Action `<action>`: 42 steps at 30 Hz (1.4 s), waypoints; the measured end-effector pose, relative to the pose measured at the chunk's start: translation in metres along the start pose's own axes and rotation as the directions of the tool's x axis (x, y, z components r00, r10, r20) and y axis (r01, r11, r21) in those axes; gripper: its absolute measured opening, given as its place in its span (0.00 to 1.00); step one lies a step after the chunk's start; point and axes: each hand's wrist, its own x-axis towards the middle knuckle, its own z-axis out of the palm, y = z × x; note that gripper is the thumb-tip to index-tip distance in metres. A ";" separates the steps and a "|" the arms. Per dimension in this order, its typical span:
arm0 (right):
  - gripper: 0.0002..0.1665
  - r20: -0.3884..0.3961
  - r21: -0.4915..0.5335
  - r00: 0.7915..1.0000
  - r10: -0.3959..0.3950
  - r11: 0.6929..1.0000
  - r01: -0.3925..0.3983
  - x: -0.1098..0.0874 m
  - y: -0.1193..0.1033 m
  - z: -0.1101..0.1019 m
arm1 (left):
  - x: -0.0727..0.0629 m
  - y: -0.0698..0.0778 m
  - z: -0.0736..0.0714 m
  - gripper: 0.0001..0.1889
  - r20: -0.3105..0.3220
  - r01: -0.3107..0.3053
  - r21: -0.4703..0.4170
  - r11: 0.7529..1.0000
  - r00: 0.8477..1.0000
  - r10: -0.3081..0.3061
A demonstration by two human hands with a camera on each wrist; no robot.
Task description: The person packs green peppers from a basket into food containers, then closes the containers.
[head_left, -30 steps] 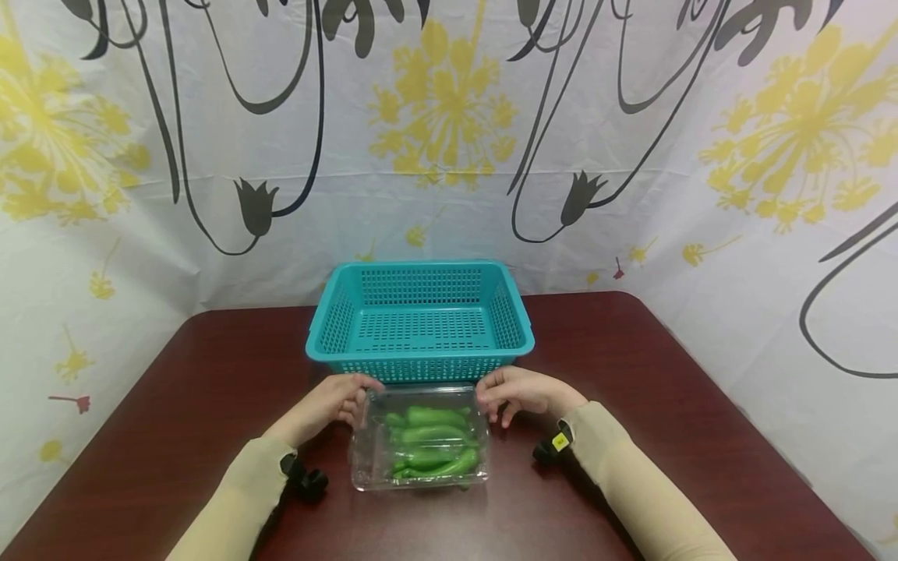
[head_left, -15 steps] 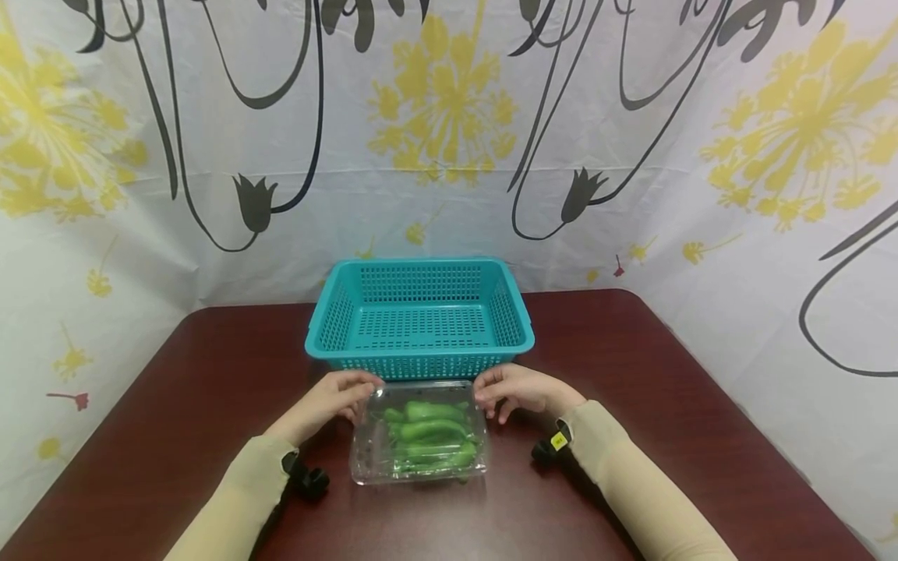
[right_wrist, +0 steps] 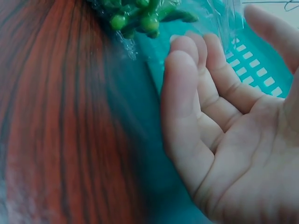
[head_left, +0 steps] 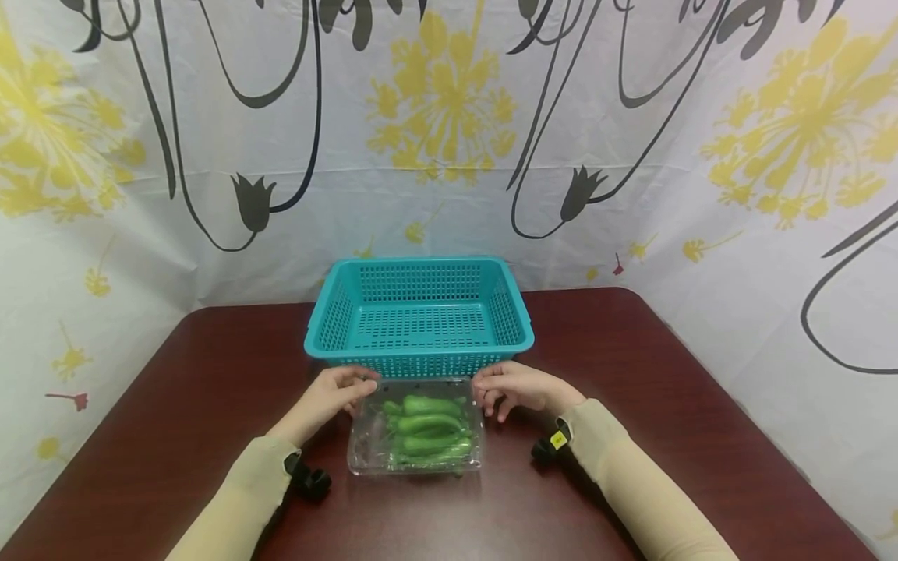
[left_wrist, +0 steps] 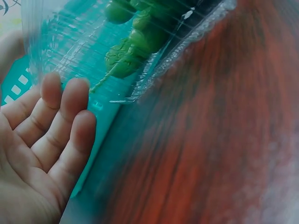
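A clear plastic box (head_left: 374, 448) with several green peppers (head_left: 429, 425) inside is held between my two hands, just in front of the teal basket. At its far left corner my left hand (head_left: 328, 397) pinches the edge between thumb and forefinger. My right hand (head_left: 522, 387) grips the far right corner in the same way. In the left wrist view, the other left fingertips (left_wrist: 74, 93) are bent beside the box wall. The right wrist view shows the lower fingers (right_wrist: 180, 86) loosely curled near the box, with the peppers' ends beyond them.
The teal perforated basket (head_left: 421, 352) stands at the back of the dark red-brown wooden table (head_left: 603, 483), against a patterned white cloth (head_left: 631, 101). Black wrist cameras (head_left: 313, 483) hang beneath both sleeves.
The box's near edge has moved up in the view, away from me, more than its far edge. The peppers have shifted slightly with it. Both hands keep their places at the corners.
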 end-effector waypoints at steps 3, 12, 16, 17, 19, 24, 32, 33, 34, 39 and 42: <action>0.17 -0.050 -0.034 0.999 0.012 0.999 -0.013 0.001 -0.002 0.003 | 0.000 -0.001 0.001 0.21 -0.022 0.005 0.003 1.000 1.000 -0.005; 0.19 -0.143 -0.173 0.990 0.008 0.984 -0.033 0.002 -0.007 0.012 | 0.003 -0.004 0.004 0.24 -0.045 0.003 -0.024 1.000 0.999 -0.004; 0.19 -0.184 -0.169 0.983 0.019 0.984 -0.051 0.003 -0.008 0.016 | 0.001 -0.002 0.004 0.26 -0.047 0.006 -0.026 1.000 0.999 -0.007; 0.19 -0.194 -0.163 0.981 0.025 0.985 -0.057 0.003 -0.008 0.017 | 0.000 -0.002 0.004 0.26 -0.049 0.005 -0.029 1.000 0.999 -0.007; 0.19 -0.211 -0.149 0.977 0.037 0.986 -0.069 0.005 -0.009 0.019 | -0.003 -0.001 0.003 0.27 -0.060 0.008 -0.037 0.999 0.998 -0.010; 0.20 -0.250 -0.124 0.967 0.053 0.989 -0.086 0.008 -0.009 0.023 | -0.015 -0.001 0.002 0.26 -0.062 0.019 -0.072 0.997 0.998 -0.023; 0.18 -0.272 -0.135 0.962 0.032 0.988 -0.071 0.006 -0.010 0.025 | -0.044 -0.001 -0.004 0.21 0.037 0.096 -0.064 0.993 0.995 -0.094; 0.18 -0.274 -0.134 0.961 0.031 0.988 -0.070 0.006 -0.010 0.024 | -0.047 -0.001 -0.005 0.22 0.092 0.109 -0.080 0.991 0.991 -0.101; 0.18 -0.278 -0.134 0.960 0.030 0.989 -0.070 0.006 -0.009 0.024 | -0.049 0.000 -0.007 0.23 0.150 0.121 -0.097 0.988 0.983 -0.106; 0.16 -0.301 -0.135 0.953 0.016 0.989 -0.059 0.006 -0.006 0.024 | -0.054 -0.002 -0.007 0.24 0.358 0.129 -0.173 0.976 0.932 -0.059; 0.17 -0.294 -0.136 0.956 0.005 0.990 -0.048 0.005 -0.003 0.027 | -0.058 -0.006 -0.003 0.23 0.408 0.109 -0.206 0.972 0.913 -0.016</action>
